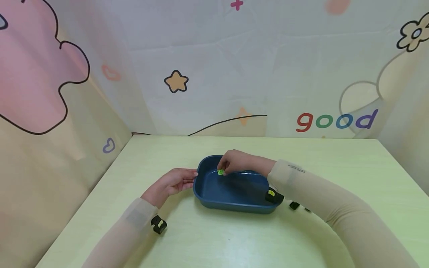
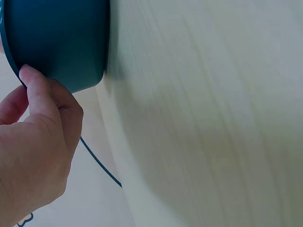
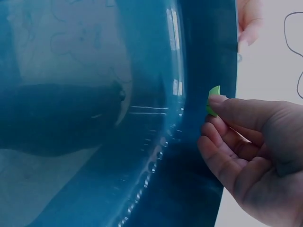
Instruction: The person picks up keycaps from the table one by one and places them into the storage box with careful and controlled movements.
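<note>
A blue tray (image 1: 234,209) stands on the table, seen close up in the left wrist view (image 2: 71,56) and right wrist view (image 3: 203,198). At its left end, my left hand (image 1: 172,182) holds the rim, thumb at the edge and the other fingers by the outer wall; the left wrist view shows this hand (image 2: 42,137) too. My right hand (image 1: 238,162) is over the tray's back left part. Between its thumb and fingers it pinches a small green piece (image 1: 220,172), also visible in the right wrist view (image 3: 214,100); the pinched side is hidden.
Small dark objects (image 1: 294,205) show beside my right sleeve, right of the tray. The pale table (image 1: 201,242) extends around the tray, and a printed cloth (image 1: 214,89) hangs behind it. Black devices are on both wrists.
</note>
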A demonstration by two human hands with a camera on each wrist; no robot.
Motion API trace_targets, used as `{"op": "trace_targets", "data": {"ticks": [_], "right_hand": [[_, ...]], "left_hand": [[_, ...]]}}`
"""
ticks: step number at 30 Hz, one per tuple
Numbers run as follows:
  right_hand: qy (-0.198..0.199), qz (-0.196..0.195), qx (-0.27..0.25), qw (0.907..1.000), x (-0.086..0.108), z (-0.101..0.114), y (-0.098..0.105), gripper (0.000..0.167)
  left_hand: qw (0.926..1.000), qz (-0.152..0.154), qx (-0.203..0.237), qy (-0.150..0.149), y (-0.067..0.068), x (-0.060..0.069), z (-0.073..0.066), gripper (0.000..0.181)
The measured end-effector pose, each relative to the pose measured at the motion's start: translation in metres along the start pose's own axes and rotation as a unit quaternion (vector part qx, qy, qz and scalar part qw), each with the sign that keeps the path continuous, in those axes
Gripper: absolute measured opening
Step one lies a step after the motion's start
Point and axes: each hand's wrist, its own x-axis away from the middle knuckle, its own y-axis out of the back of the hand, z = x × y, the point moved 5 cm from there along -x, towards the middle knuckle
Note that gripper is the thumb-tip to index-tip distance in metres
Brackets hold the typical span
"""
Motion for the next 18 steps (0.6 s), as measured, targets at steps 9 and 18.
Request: {"op": "trace_targets", "data": {"ticks": [9,18], "right_hand": [[-0.006,0.021,-0.031,0.9993,-0.005,-0.003,-0.013,0.027],[0.006,0.037,-0.062,0.9974,-0.013,-0.010,-0.025,0.027]], "left_hand": [[1.0000,-0.008,0.001,0.001,0.001,0.000,0.001,0.045],[0.9999,0.005,0.012,-0.010,0.001,0.001,0.002,0.047]]}}
